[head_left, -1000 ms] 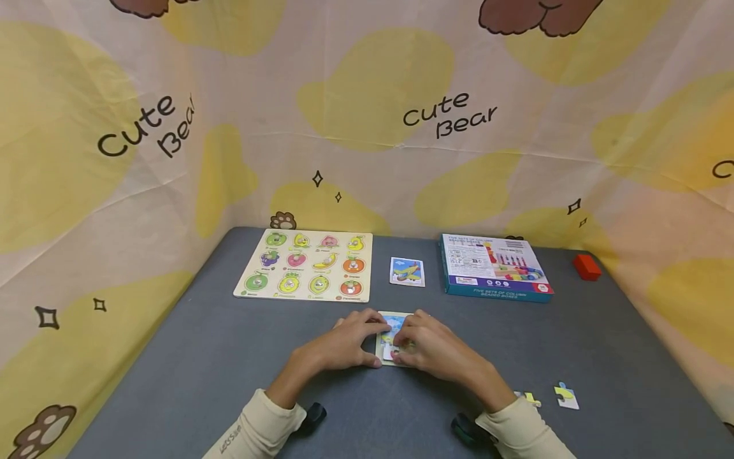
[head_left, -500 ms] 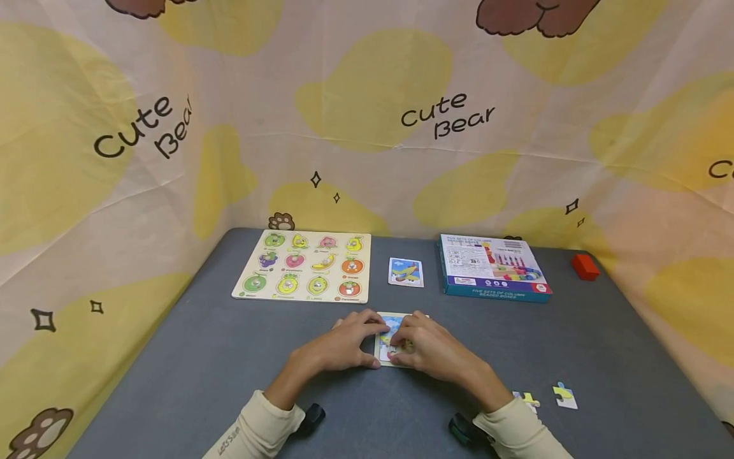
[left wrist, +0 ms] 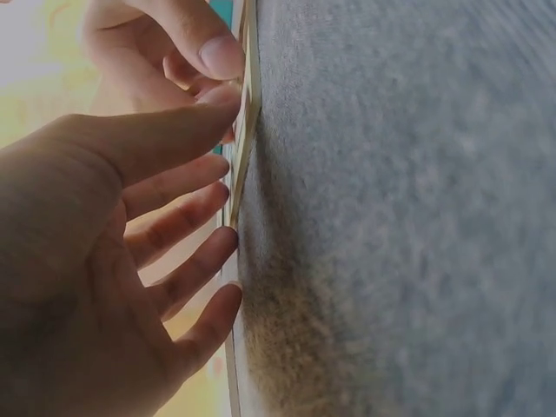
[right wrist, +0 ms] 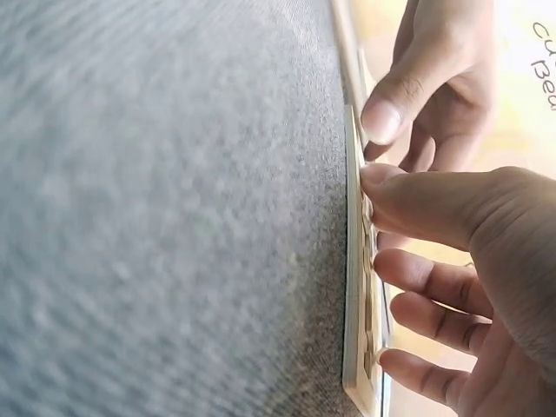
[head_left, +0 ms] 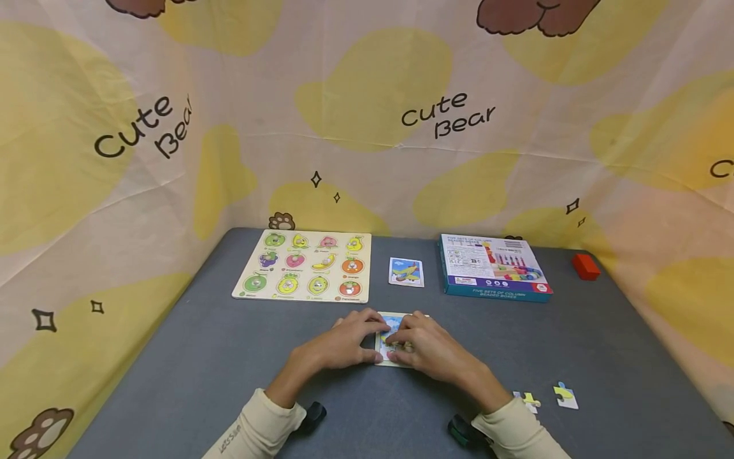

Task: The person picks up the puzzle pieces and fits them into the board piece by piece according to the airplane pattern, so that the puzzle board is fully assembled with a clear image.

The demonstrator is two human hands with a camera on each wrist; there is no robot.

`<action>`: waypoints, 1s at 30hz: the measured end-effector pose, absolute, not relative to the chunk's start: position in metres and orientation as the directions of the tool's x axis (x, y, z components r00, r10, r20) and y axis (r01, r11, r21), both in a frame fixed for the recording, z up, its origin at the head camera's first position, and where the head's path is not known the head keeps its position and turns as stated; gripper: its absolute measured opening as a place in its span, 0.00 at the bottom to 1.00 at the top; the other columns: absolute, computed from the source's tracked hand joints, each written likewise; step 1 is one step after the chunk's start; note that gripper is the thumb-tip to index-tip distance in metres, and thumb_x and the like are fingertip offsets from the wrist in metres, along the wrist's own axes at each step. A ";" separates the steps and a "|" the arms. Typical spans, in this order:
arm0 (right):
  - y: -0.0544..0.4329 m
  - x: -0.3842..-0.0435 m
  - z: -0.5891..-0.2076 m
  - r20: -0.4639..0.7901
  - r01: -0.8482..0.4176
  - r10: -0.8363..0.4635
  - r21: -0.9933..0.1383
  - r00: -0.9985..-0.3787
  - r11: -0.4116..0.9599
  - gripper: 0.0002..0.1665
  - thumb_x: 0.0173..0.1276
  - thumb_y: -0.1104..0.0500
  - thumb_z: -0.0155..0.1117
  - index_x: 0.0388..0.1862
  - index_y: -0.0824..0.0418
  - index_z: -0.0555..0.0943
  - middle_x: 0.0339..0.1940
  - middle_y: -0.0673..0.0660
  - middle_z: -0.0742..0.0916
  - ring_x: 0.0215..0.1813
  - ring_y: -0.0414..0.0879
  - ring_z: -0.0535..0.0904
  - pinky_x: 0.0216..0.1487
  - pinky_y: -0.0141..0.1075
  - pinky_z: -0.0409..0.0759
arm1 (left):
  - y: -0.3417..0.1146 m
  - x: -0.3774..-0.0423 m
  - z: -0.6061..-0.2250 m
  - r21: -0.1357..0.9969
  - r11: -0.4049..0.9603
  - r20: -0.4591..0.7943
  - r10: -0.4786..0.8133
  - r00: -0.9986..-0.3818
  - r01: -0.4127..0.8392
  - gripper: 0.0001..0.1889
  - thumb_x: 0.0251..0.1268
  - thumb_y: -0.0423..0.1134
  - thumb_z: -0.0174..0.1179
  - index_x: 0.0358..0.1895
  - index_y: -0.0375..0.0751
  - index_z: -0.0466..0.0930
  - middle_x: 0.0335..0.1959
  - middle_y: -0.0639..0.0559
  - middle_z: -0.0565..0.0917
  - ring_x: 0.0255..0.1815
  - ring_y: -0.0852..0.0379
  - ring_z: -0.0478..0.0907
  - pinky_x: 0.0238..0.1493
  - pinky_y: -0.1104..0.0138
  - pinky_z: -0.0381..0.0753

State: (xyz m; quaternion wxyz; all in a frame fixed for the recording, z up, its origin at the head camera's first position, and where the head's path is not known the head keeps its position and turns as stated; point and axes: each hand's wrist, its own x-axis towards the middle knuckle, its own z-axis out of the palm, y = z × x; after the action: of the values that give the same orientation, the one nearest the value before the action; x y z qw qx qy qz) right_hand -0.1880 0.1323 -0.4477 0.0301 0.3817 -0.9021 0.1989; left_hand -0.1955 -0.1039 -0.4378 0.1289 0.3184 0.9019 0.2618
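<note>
A small jigsaw board (head_left: 387, 338) with a light wooden rim and a blue sky picture lies on the table between my hands. My left hand (head_left: 346, 342) rests at its left side, thumb by the near corner and index fingertip over the picture. From the right, my right hand (head_left: 432, 344) reaches over the board, thumb and bent fingers close together on a puzzle piece that they mostly hide. In the right wrist view the right thumb (right wrist: 434, 201) presses at the board's near edge, and the other fingers touch farther along. The left fingers (left wrist: 187, 208) are spread and lightly bent.
Two loose puzzle pieces, one (head_left: 566, 396) farther right and one (head_left: 528, 401) beside the right sleeve, lie on the grey table (head_left: 258, 357). Behind stand a fruit board (head_left: 301, 266), an airplane picture card (head_left: 406, 272), a beaded toy box (head_left: 496, 268) and a red block (head_left: 585, 267).
My right thumb and fingertips have shifted slightly left over the board, along with the puzzle piece under them. The left hand has stayed almost still.
</note>
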 end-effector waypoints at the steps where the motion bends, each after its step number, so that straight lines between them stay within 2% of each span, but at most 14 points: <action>1: 0.132 -0.188 -0.448 0.209 -0.702 -0.677 -0.340 -0.705 0.626 0.12 0.72 0.50 0.75 0.50 0.52 0.93 0.42 0.47 0.86 0.45 0.40 0.73 0.47 0.39 0.72 | -0.103 -0.195 -0.437 0.556 0.662 -0.065 0.638 -0.767 0.503 0.29 0.70 0.45 0.71 0.72 0.45 0.79 0.70 0.51 0.75 0.67 0.50 0.71 0.61 0.49 0.68; 13: 0.129 -0.186 -0.447 0.191 -0.664 -0.648 -0.384 -0.737 0.642 0.11 0.71 0.50 0.76 0.48 0.51 0.94 0.40 0.46 0.85 0.43 0.39 0.71 0.46 0.40 0.69 | -0.093 -0.188 -0.434 0.540 0.704 -0.032 0.565 -0.825 0.461 0.22 0.71 0.41 0.71 0.65 0.44 0.83 0.63 0.50 0.79 0.63 0.47 0.73 0.60 0.45 0.69; 23: 0.132 -0.187 -0.444 0.137 -0.622 -0.634 -0.432 -0.761 0.653 0.12 0.68 0.52 0.77 0.49 0.53 0.93 0.41 0.47 0.85 0.45 0.41 0.73 0.48 0.41 0.69 | -0.087 -0.187 -0.439 0.532 0.719 0.016 0.520 -0.854 0.447 0.18 0.67 0.39 0.74 0.58 0.46 0.86 0.61 0.50 0.80 0.60 0.46 0.74 0.52 0.51 0.68; 30: 0.147 -0.187 -0.438 0.069 -0.560 -0.621 -0.518 -0.781 0.647 0.14 0.72 0.51 0.74 0.52 0.54 0.91 0.46 0.47 0.84 0.49 0.43 0.73 0.51 0.43 0.73 | -0.088 -0.188 -0.441 0.547 0.712 0.022 0.514 -0.858 0.441 0.18 0.65 0.40 0.76 0.56 0.47 0.86 0.60 0.50 0.80 0.59 0.46 0.74 0.53 0.51 0.68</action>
State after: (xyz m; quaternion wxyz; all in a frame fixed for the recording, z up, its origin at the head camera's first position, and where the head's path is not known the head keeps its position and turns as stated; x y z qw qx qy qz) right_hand -0.1865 0.1473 -0.4382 -0.0573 0.3259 -0.9056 0.2653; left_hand -0.1878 -0.0884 -0.4411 0.0659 0.2586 0.9227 0.2782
